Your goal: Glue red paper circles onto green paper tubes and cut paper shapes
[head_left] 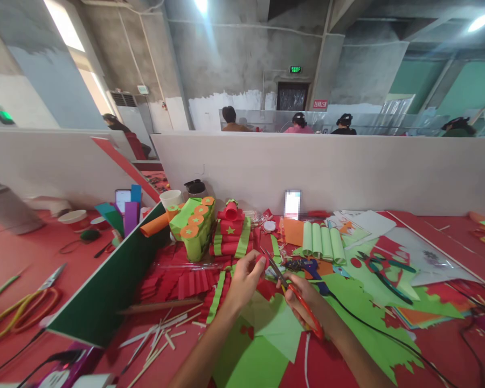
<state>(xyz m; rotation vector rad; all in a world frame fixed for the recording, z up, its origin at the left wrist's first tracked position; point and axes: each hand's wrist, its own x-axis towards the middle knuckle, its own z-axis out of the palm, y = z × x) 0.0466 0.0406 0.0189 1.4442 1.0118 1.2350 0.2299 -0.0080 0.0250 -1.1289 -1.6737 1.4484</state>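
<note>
My right hand (303, 296) is closed round the orange-red handles of a pair of scissors (275, 268). Their blades point up and to the left, towards my left hand (246, 272). The fingers of that hand are pinched together on a small red piece (262, 265), mostly hidden, that looks like paper. Below both hands lie light green paper sheets (281, 323) and a bright green sheet (242, 358). A blue glue gun (307, 265) rests just beyond my right hand. Past my left hand stands a red paper model (231, 231) with green strips and a gold star.
A green paper model (194, 221) with orange discs stands left of the red one. Pale green paper rolls (323, 242), green-handled pliers (388, 275) and a black cord (367, 326) lie right. Wooden sticks (157, 339) and a dark green divider (105, 285) are left. A white partition (327, 167) borders the back.
</note>
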